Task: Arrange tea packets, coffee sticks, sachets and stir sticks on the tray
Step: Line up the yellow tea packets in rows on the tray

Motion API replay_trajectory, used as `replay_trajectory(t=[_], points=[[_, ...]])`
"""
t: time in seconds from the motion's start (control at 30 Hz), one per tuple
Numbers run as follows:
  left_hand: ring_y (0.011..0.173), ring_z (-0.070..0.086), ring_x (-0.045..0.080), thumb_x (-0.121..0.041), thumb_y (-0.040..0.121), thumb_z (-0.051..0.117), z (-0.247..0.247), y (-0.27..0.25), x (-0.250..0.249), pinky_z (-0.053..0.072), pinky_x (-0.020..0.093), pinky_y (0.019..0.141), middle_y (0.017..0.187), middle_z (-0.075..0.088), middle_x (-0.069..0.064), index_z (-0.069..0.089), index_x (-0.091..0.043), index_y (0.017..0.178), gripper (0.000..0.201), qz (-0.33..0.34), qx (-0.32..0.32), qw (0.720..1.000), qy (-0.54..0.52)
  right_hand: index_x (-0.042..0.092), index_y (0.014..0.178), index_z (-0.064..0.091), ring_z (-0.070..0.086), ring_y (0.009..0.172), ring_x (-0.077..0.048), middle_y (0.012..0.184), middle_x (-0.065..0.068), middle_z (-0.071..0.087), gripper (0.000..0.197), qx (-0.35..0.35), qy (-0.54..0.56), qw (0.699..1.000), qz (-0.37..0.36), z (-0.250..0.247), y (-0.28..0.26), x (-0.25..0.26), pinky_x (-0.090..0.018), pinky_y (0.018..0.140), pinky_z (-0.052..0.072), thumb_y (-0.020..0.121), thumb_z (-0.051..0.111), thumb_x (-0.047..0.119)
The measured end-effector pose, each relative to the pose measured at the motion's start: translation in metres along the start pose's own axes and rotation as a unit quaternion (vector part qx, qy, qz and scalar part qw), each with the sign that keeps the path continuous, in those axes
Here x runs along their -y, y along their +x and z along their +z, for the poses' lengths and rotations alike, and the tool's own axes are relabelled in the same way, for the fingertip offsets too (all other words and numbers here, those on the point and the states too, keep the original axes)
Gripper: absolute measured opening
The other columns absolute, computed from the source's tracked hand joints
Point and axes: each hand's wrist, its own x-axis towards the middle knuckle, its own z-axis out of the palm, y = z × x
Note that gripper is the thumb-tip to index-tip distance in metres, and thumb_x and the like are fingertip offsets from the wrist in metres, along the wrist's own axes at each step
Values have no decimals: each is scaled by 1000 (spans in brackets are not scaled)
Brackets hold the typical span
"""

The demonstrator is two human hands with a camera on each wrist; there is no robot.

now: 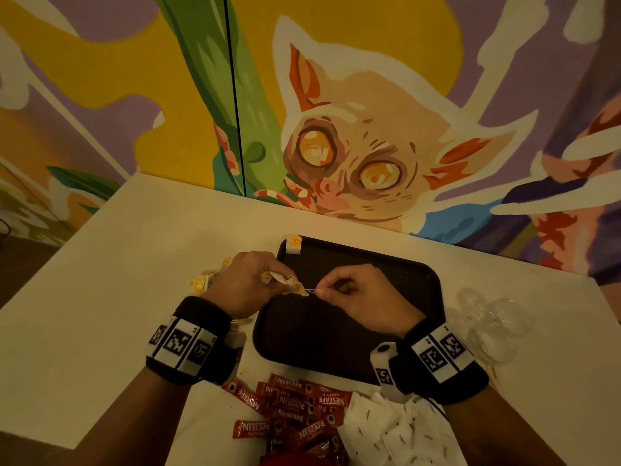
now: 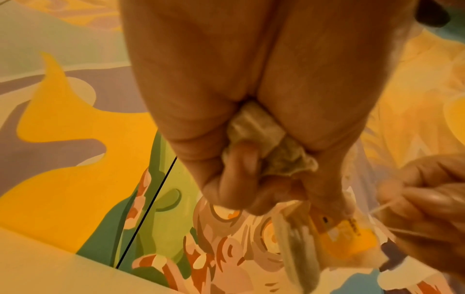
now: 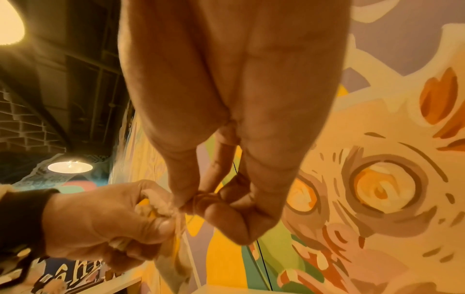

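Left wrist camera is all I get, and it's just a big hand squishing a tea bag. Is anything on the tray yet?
Observer: Yes, one tea bag with a yellow tag lies at the far left corner of the dark tray.
Child: What's the other hand doing?
Observer: The right hand pinches the string of the tea bag that the left hand grips, above the tray.
Child: Where's the coffee?
Observer: Red coffee sticks lie piled on the table in front of the tray.

Tray (image 1: 416, 280) black; coffee sticks (image 1: 292, 408) red, white lettering; sachets (image 1: 400, 432) white, dark specks; tea tag (image 2: 344, 232) yellow; wristbands (image 1: 188, 344) black with black-and-white codes; table (image 1: 100, 297) cream
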Motion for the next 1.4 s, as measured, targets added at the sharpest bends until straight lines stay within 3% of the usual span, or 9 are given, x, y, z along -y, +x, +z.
replay_trajectory(t=[0.17, 0.3, 0.47, 0.6, 0.8, 1.07, 1.17, 1.23, 1.4], points=[[78, 62, 2, -25, 78, 79, 2, 0, -2, 48, 18, 69, 85, 69, -12, 79, -33, 88, 12, -6, 11, 1000, -19, 36, 92, 67, 63, 87, 0, 92, 12, 69, 10, 0, -38, 999, -11, -13, 1, 17, -21, 80, 52, 92, 66, 27], [78, 63, 3, -23, 79, 79, 1, 0, -2, 51, 21, 71, 85, 68, -13, 79, -32, 90, 14, 9, 13, 1000, -15, 29, 100, 70, 56, 75, 14, 85, 17, 64, 11, 32, -103, 994, 13, -23, 3, 25, -12, 68, 40, 94, 63, 23], [77, 61, 1, -20, 80, 77, 0, 3, -1, 45, 15, 68, 83, 64, -15, 79, -33, 91, 17, 44, 4, 999, 21, 25, 107, 71, 58, 88, 0, 97, 11, 67, 16, 97, -179, 979, 30, -27, 6, 30, -19, 78, 44, 95, 61, 25], [76, 58, 0, -18, 81, 77, 3, 4, -2, 42, 15, 69, 84, 61, -16, 79, -32, 93, 19, 55, 7, 998, 40, 25, 99, 72, 57, 76, -3, 87, 9, 65, 10, 124, -192, 973, 11, -28, 4, 37, -16, 68, 42, 94, 63, 27], [81, 64, 7, -13, 78, 79, 6, -3, -9, 47, 13, 70, 86, 68, -11, 80, -25, 93, 19, 79, 8, 994, -69, 28, 92, 70, 60, 87, -2, 91, 13, 67, 6, -8, -63, 996, -69, -29, 9, 30, -21, 79, 50, 91, 68, 23], [84, 68, 21, -15, 79, 76, 6, -3, -23, 56, 40, 79, 90, 70, 2, 79, -17, 93, 14, 84, -38, 970, -223, 18, 94, 71, 63, 75, -17, 88, -3, 69, 7, -89, 146, 983, -65, -8, 23, 12, -30, 70, 53, 92, 65, 21], [83, 66, 11, -17, 79, 73, 6, -2, -28, 52, 22, 75, 89, 70, -2, 77, -15, 93, 15, 94, -84, 961, -246, 17, 93, 71, 64, 78, -27, 92, -7, 70, 7, -91, 162, 981, -56, -2, 27, 11, -33, 72, 55, 92, 65, 14], [75, 64, 2, -7, 80, 71, 7, 0, -32, 47, 11, 66, 88, 69, 2, 75, -10, 96, 17, 93, -112, 951, -272, 17, 92, 71, 60, 71, -22, 89, -6, 69, 11, -78, 190, 978, -48, 2, 28, 11, -31, 65, 52, 92, 65, 8], [64, 59, -5, 7, 82, 67, 13, 7, -39, 41, 5, 56, 87, 67, 5, 71, -1, 102, 21, 63, -188, 928, -315, 4, 103, 68, 59, 70, -18, 88, -22, 64, 13, -66, 218, 972, -50, 8, 30, 12, -28, 65, 53, 93, 61, 2]])
